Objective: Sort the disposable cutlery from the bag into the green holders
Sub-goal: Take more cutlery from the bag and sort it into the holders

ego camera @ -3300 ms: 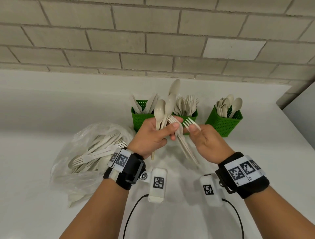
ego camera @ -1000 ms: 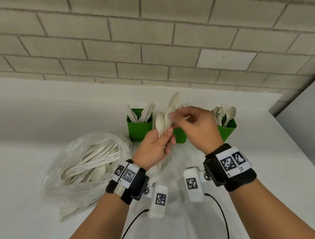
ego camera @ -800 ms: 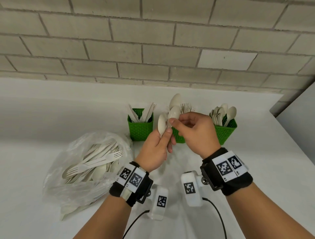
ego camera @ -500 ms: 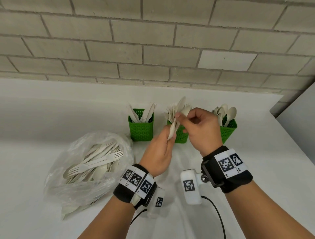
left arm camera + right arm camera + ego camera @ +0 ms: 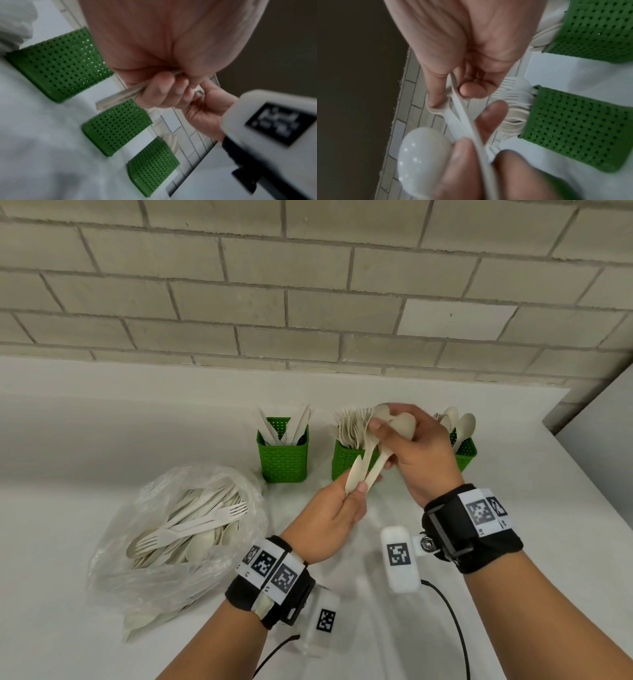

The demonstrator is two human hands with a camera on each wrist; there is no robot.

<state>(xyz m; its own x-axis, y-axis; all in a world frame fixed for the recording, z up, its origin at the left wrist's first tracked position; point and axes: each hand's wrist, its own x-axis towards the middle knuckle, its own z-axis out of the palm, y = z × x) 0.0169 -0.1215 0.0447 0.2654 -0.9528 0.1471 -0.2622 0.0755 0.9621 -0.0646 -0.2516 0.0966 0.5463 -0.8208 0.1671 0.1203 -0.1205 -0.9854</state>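
Observation:
Both hands hold a small bundle of cream spoons [image 5: 369,457] above the counter, in front of the middle green holder [image 5: 344,462], which is full of forks. My left hand [image 5: 356,491] pinches the bundle's lower ends. Higher up, my right hand [image 5: 383,426] grips the spoon bowls [image 5: 403,424]. In the right wrist view, thumb and fingers [image 5: 435,94] pinch the spoons [image 5: 462,115] beside the fork holder [image 5: 576,128]. The left holder [image 5: 283,455] has knives, the right holder [image 5: 465,451] spoons. The clear bag [image 5: 178,529] of cutlery lies at the left.
The three holders stand in a row near the back of the white counter [image 5: 102,440], below a brick wall [image 5: 308,285]. A white upright panel [image 5: 599,440] bounds the counter at the right. A black cable [image 5: 452,621] trails from the right wrist.
The forks my right hand held 3.3 s ago are gone from it. It has taken hold of the spoon bowls, while my left hand has slid down to the lower ends.

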